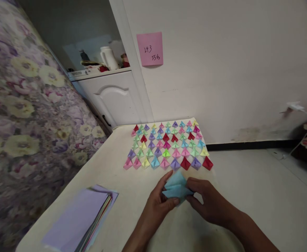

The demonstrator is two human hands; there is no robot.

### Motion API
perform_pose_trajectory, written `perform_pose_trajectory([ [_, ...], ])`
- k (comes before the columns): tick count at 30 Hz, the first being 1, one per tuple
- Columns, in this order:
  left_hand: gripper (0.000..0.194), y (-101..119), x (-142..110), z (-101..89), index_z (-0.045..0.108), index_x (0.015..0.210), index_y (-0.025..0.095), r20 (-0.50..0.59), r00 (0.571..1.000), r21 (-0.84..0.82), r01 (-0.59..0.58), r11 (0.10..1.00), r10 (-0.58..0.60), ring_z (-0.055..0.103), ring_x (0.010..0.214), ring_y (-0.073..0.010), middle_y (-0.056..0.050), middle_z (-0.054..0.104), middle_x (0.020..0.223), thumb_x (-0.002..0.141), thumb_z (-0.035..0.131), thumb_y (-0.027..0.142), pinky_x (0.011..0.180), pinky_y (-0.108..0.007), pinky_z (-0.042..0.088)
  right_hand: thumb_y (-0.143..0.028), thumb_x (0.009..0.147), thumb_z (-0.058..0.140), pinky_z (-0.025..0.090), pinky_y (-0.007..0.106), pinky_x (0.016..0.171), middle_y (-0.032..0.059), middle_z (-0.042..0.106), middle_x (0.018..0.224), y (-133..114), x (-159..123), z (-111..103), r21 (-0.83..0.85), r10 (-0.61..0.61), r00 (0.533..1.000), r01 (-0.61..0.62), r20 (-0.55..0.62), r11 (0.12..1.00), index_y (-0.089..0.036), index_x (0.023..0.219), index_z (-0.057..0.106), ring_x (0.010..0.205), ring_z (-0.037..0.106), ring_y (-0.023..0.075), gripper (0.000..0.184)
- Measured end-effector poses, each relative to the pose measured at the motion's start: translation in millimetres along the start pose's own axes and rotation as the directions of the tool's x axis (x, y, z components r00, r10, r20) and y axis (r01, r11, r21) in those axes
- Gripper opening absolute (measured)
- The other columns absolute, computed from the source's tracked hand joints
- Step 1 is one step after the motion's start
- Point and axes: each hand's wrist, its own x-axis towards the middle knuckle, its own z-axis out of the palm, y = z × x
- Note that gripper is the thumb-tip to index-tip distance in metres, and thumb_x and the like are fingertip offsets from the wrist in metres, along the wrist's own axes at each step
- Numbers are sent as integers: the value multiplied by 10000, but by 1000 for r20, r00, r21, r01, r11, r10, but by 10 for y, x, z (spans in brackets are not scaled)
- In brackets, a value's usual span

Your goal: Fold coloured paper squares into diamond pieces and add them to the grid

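Observation:
Both of my hands hold a light blue folded paper piece (pixel 176 186) just above the white table (pixel 111 168). My left hand (pixel 158 203) pinches its left side, with fingers curled round the edge. My right hand (pixel 206 201) grips the right side, fingers closed on the paper. Just beyond the hands, several small folded paper shapes (pixel 169 145) in red, pink, purple, green, blue and yellow stand in rows on the table.
A stack of coloured paper sheets (pixel 82 220) with a lilac top sheet lies at the table's near left. A floral-covered bed (pixel 25 122) runs along the left. A pink sticky note (pixel 150 49) hangs on the wall; a white cabinet (pixel 111 94) stands behind.

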Motion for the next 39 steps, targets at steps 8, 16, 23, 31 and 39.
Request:
perform_pose_trajectory([
  [8, 517, -60, 46, 31, 525, 1175, 238, -81, 995, -28, -55, 998, 53, 545, 755, -134, -2, 625, 883, 690, 706, 234, 652, -219, 413, -146, 798, 516, 366, 249, 592, -12, 498, 717, -6, 45, 54, 61, 57, 997, -53, -55, 997, -182, 687, 478, 658, 478, 126, 123],
  [16, 343, -112, 65, 22, 582, 1037, 161, -170, 983, 113, -54, 992, 73, 474, 557, -89, 39, 534, 622, 725, 670, 271, 539, -199, 406, -130, 761, 523, 406, 233, 564, -37, 533, 710, 51, 63, 157, 266, 252, 958, -210, -137, 941, -219, 1028, 507, 605, 501, 113, 282],
  [23, 325, -178, 72, 42, 569, 1026, 154, -144, 988, 123, -29, 992, 47, 463, 539, -91, 43, 514, 592, 732, 654, 266, 512, -202, 402, -204, 727, 595, 417, 245, 601, -13, 575, 753, 99, 102, 181, 415, 356, 928, -282, -113, 865, -194, 995, 576, 677, 533, 141, 269],
  [31, 264, -223, 90, 106, 601, 891, 144, -142, 990, -60, 14, 998, -23, 494, 586, -97, 16, 562, 648, 702, 691, 305, 523, -195, 385, -232, 742, 582, 381, 227, 545, -20, 535, 646, 167, 119, 221, 494, 372, 926, -294, -65, 818, -157, 748, 584, 607, 482, 123, 76],
  [39, 279, -233, 80, 133, 648, 751, 117, -175, 983, -2, 60, 998, -59, 473, 555, -108, 10, 545, 582, 640, 723, 361, 501, -214, 391, -213, 747, 566, 372, 222, 535, -32, 503, 610, 103, 133, 180, 456, 348, 935, -282, -65, 844, -165, 715, 567, 568, 446, 107, 58],
])
